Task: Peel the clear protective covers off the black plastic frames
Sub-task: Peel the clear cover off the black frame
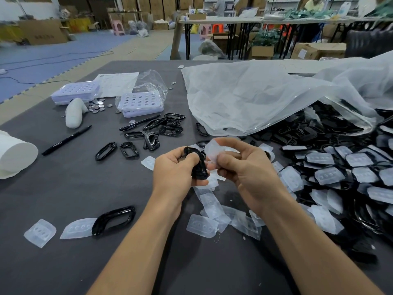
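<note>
**Holding frame and cover at picture centre**

Head view: left hand [176,167] grips a black plastic frame [198,167], fingers curled round it. Right hand [240,165] pinches a clear protective cover [214,151] just beside the frame; contact between the two cannot be told. Loose covers [212,211] lie on the grey table [63,188] below the hands. Bare frames [161,128] lie upper left of the hands. Covered frames [340,173] are heaped at right, partly under a plastic bag [265,96].

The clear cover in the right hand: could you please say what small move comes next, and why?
Probably pull the right hand away from the left hand gripping the black frame; the clear cover meets the frame's edge, so seems not fully off.
</note>
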